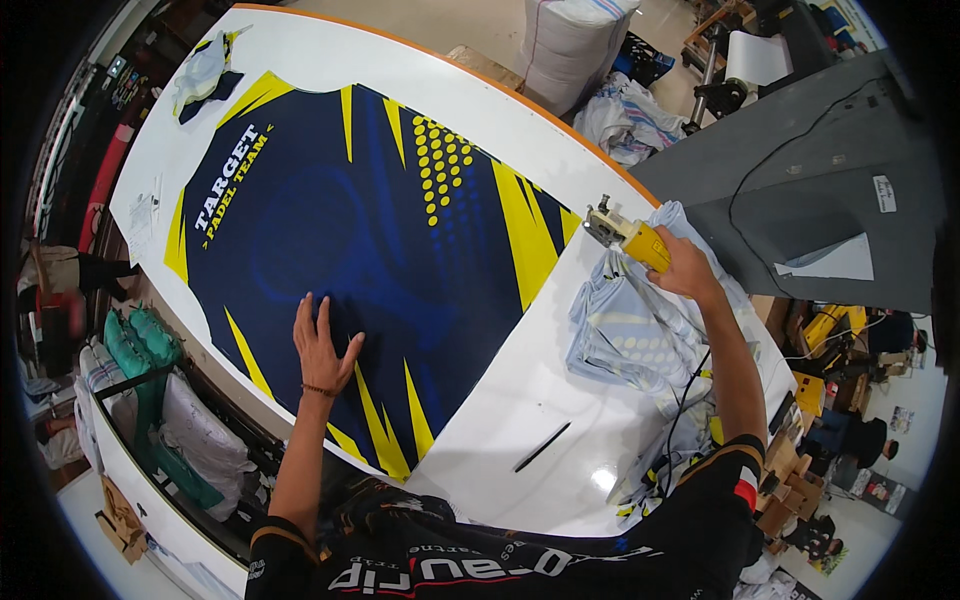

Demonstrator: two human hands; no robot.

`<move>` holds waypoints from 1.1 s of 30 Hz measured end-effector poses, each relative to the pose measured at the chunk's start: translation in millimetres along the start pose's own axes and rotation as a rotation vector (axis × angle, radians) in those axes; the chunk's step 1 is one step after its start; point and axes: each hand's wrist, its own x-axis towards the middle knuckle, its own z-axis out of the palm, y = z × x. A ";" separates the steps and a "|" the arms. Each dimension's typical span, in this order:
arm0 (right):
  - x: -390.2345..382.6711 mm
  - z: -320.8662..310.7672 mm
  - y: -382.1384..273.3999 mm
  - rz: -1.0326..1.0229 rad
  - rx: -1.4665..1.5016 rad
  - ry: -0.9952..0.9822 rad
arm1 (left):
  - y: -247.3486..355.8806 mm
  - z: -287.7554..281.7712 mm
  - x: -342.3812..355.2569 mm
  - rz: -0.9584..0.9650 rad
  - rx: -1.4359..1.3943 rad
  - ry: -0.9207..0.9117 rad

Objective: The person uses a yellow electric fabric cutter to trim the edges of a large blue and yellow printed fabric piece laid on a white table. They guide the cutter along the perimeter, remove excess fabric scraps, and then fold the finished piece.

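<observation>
A dark navy fabric panel (pixel 300 220) with yellow spikes, yellow dots and lettering lies flat on the white table (pixel 520 400). My left hand (pixel 322 345) rests on its near part, fingers spread and palm down, with a beaded bracelet at the wrist. In my right hand (pixel 688 265) is a yellow electric fabric cutter (pixel 640 245), gripped by its body. Its metal head hangs just beyond the panel's right corner, over the table's far edge side. Below the cutter, a pile of pale, folded fabric pieces (pixel 630 330) lies on the table.
A dark pen (pixel 542 447) lies nearer my body. Fabric scraps (pixel 205 75) sit at the far left corner. A black cord (pixel 685 400) runs over the pale pile. Beyond the table stand a large white sack (pixel 570 50) and a grey surface (pixel 830 180). Other people are in the background.
</observation>
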 end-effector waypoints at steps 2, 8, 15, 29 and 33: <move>4.2 4.9 6.3 -0.019 0.023 -0.002 | 5.4 6.7 14.4 0.032 -0.011 0.010; 6.4 8.2 6.8 -0.021 0.066 -0.019 | 12.3 25.0 35.3 0.101 0.073 -0.009; 11.8 17.8 9.9 -0.022 0.032 0.020 | 14.9 37.0 36.3 0.129 0.076 -0.025; 17.3 10.9 -5.3 0.022 -0.014 -0.002 | 14.3 36.8 37.5 0.129 0.089 -0.052; 20.1 11.9 -3.1 -0.001 -0.006 0.015 | 14.3 37.0 37.4 0.131 0.077 -0.044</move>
